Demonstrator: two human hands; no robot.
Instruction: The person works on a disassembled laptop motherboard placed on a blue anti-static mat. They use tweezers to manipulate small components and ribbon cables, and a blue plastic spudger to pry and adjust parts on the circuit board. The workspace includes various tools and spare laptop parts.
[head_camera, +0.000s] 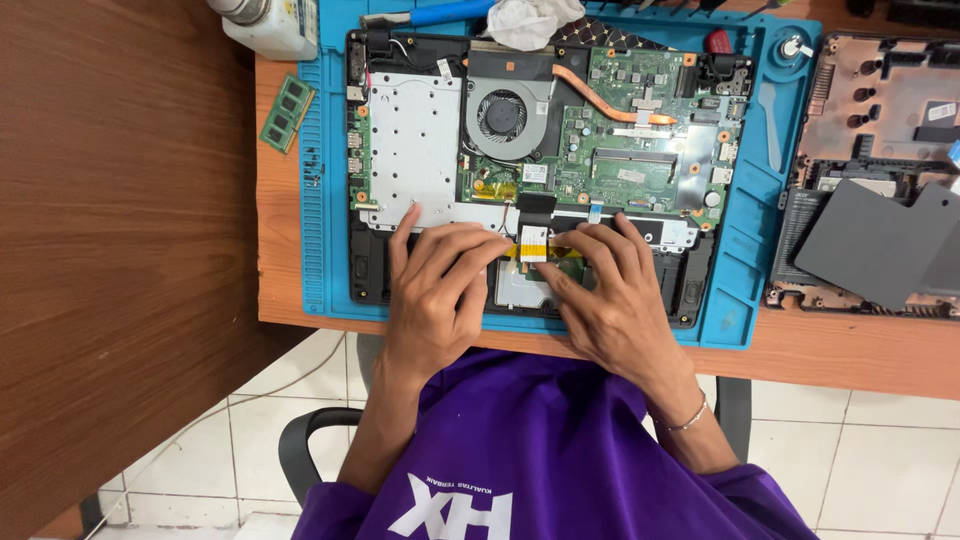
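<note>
An opened laptop (420, 150) lies on a blue work mat (325, 200), with its green mainboard (640, 130), round fan (502, 115) and copper heat pipe showing. My left hand (435, 290) and my right hand (610, 295) rest on the laptop's near edge. Their fingertips meet from both sides at a flat ribbon cable (533, 243) with yellow tape beside the touchpad plate (520, 288). Both pinch or press the cable. A thin bracelet circles my right wrist.
A green memory module (288, 112) lies at the mat's left edge. The laptop's removed bottom cover (880, 120) and a dark grey panel (880, 245) sit to the right. A white crumpled cloth (530, 20) and a white container (270, 25) stand at the back. The desk edge runs just below my hands.
</note>
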